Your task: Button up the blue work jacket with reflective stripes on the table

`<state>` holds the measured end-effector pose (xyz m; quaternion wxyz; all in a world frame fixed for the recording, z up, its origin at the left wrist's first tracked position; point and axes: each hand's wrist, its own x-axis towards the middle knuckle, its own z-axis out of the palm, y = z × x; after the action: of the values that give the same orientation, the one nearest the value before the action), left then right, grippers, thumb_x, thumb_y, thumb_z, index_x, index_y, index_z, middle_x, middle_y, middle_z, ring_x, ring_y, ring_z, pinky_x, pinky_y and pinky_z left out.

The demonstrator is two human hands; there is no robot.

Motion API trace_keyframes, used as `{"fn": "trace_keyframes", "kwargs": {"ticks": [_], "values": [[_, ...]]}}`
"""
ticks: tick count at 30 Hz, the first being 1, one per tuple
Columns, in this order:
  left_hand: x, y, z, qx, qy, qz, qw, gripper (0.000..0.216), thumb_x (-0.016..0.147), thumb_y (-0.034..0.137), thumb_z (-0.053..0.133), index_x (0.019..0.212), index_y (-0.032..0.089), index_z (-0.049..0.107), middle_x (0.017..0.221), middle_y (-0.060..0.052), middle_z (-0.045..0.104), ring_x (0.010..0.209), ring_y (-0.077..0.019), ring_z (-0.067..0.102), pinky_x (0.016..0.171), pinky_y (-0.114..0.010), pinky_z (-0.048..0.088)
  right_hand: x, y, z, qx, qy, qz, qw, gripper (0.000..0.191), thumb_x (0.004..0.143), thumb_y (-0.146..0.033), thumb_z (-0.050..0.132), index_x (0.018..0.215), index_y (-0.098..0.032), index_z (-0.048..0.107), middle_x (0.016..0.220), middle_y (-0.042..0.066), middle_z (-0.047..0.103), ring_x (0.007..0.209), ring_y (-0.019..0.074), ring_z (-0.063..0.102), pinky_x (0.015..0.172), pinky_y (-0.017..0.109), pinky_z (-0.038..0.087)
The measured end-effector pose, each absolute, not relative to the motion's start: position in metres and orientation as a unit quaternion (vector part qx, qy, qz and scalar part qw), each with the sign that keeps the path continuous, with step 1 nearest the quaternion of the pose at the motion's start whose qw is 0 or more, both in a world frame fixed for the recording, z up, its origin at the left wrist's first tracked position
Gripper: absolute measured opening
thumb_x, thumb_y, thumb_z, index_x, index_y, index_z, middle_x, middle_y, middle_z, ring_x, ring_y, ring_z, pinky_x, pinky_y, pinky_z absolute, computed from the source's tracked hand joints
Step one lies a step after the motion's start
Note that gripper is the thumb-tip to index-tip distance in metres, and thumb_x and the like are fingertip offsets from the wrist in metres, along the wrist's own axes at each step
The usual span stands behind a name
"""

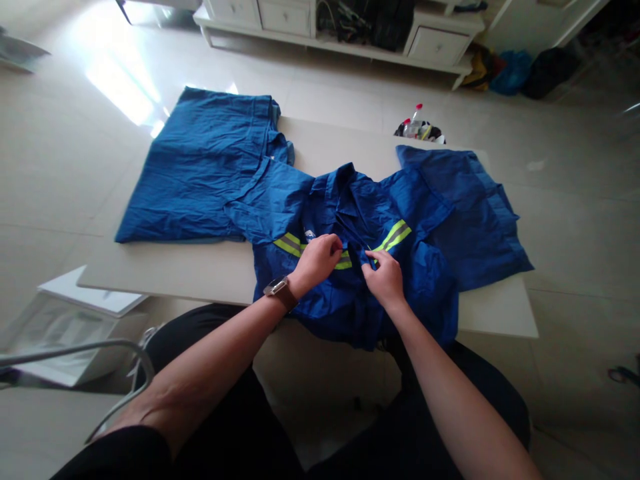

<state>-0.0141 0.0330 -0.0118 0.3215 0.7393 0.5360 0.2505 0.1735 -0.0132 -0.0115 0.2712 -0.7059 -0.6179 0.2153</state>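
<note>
Pinching: both hands at the jacket front, side by side
Left hand (320, 261): closed on the jacket (350, 267) placket, watch on wrist
Right hand (384, 277): fingers nip the opposite edge
Jacket: spread on the desk (190, 270), hem over the near edge
Far: blue garments (200, 167) left and right

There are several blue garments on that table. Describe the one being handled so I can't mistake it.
On the pale table, three blue garments lie in a row; take the middle shirt, at the near edge, hanging over it. Both the left hand and the right hand pinch its front, and it alone shows yellow-green reflective stripes.
</note>
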Motion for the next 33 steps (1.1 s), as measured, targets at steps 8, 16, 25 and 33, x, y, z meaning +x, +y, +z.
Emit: {"fn": "trace_keyframes", "kwargs": {"ticks": [8, 16, 25, 33], "values": [[-0.005, 0.025, -0.011, 0.752, 0.525, 0.257, 0.306, 0.012, 0.09, 0.014, 0.057, 0.093, 0.017, 0.068, 0.091, -0.006, 0.07, 0.083, -0.0182, 0.065, 0.079, -0.03, 0.051, 0.171, -0.011, -0.006, -0.649, -0.565, 0.332, 0.387, 0.037, 0.073, -0.024, 0.054, 0.1, -0.016, 0.079, 0.097, 0.008, 0.077, 0.082, 0.0219, 0.067, 0.076, 0.033, 0.053], [0.006, 0.025, -0.016, 0.714, 0.536, 0.295, 0.34, 0.009, 0.088, 0.012, 0.061, 0.089, 0.017, 0.068, 0.085, -0.004, 0.07, 0.079, -0.017, 0.064, 0.076, -0.029, 0.051, 0.169, -0.013, -0.002, -0.628, -0.631, 0.294, 0.348, 0.038, 0.072, -0.021, 0.051, 0.099, -0.017, 0.077, 0.09, 0.007, 0.073, 0.076, 0.021, 0.063, 0.073, 0.033, 0.052], [0.01, 0.023, -0.014, 0.688, 0.525, 0.336, 0.372, 0.011, 0.089, 0.011, 0.06, 0.089, 0.018, 0.069, 0.086, -0.004, 0.071, 0.083, -0.0168, 0.064, 0.078, -0.028, 0.051, 0.169, -0.014, 0.003, -0.623, -0.662, 0.257, 0.33, 0.039, 0.082, -0.022, 0.047, 0.106, -0.016, 0.077, 0.1, 0.011, 0.076, 0.09, 0.0253, 0.069, 0.086, 0.038, 0.055], [0.011, 0.021, -0.005, 0.675, 0.527, 0.351, 0.379, 0.013, 0.087, 0.01, 0.061, 0.086, 0.019, 0.07, 0.086, -0.003, 0.072, 0.081, -0.0159, 0.064, 0.076, -0.027, 0.05, 0.172, -0.012, 0.0, -0.652, -0.619, 0.278, 0.338, 0.035, 0.091, -0.038, 0.054, 0.104, -0.017, 0.079, 0.081, 0.007, 0.076, 0.068, 0.0208, 0.067, 0.072, 0.032, 0.053]]}}
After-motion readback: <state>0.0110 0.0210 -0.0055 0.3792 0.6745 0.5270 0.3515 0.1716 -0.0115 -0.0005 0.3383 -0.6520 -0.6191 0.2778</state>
